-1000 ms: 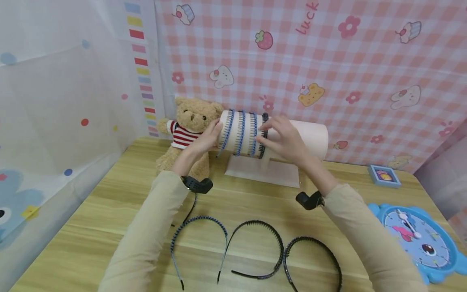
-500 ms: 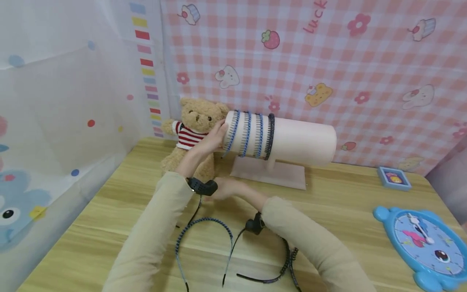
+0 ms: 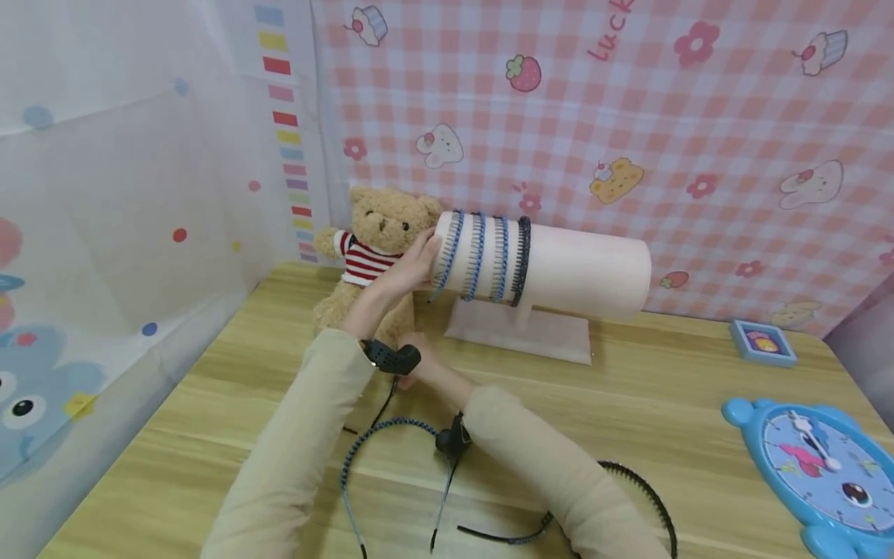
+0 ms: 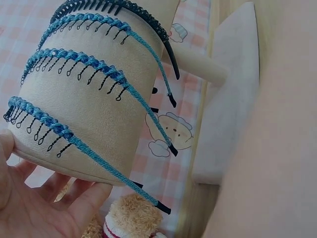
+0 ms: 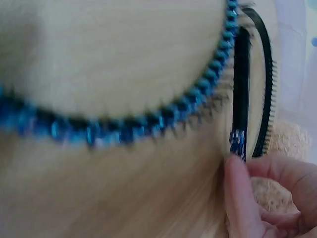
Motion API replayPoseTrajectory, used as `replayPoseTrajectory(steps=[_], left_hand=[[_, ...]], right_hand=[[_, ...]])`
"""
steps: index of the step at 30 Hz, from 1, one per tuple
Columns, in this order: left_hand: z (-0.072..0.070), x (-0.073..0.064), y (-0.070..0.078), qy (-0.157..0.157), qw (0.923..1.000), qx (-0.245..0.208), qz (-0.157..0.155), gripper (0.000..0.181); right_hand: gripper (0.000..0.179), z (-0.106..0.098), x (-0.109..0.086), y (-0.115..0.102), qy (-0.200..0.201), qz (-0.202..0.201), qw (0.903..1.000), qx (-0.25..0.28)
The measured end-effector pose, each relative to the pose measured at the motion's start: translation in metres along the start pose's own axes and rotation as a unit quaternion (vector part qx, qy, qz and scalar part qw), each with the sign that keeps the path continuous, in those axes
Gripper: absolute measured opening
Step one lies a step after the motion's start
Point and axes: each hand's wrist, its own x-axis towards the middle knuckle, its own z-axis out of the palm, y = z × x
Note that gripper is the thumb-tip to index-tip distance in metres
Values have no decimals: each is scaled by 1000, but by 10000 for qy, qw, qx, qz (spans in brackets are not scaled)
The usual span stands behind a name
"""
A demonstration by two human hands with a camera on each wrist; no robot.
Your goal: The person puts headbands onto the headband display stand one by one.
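A pale cylindrical headband stand (image 3: 587,268) carries several headbands: blue braided ones (image 3: 477,256) toward its left end and a black toothed one (image 3: 521,260) beside them. My left hand (image 3: 412,268) grips the stand's left end, thumb and fingers at the rim in the left wrist view. Below my left wrist, my right hand (image 3: 419,361) is partly hidden in the head view. The right wrist view shows its thumb and finger pinching a dark headband (image 5: 241,89). Nearer me on the table lies a blue braided headband (image 3: 352,450).
A teddy bear (image 3: 384,221) in a striped shirt sits behind my left arm. More black headbands (image 3: 649,497) lie at the front, partly under my right sleeve. To the right are a blue clock (image 3: 824,466) and a small blue frame (image 3: 763,341).
My right hand has left the black headband on the stand, moved down and left, and taken hold of a dark headband on the table. The left hand stays at the stand's end.
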Motion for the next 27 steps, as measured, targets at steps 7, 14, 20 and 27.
replayPoseTrajectory(steps=[7, 14, 20, 27], left_hand=[[1, 1, 1, 37, 9999, -97, -35, 55], [0, -1, 2, -20, 10000, 80, -24, 57], [0, -1, 4, -32, 10000, 64, -57, 57], [0, 0, 1, -34, 10000, 72, -36, 57]], right_hand=[[44, -27, -4, -12, -1044, 2238, 9331, 2614], [36, -89, -49, -36, -1963, 3060, 8366, 4097], [22, -127, -86, -15, -2400, 2653, 8686, 3428], [19, -172, -134, 32, -2443, 2202, 8870, 3242]])
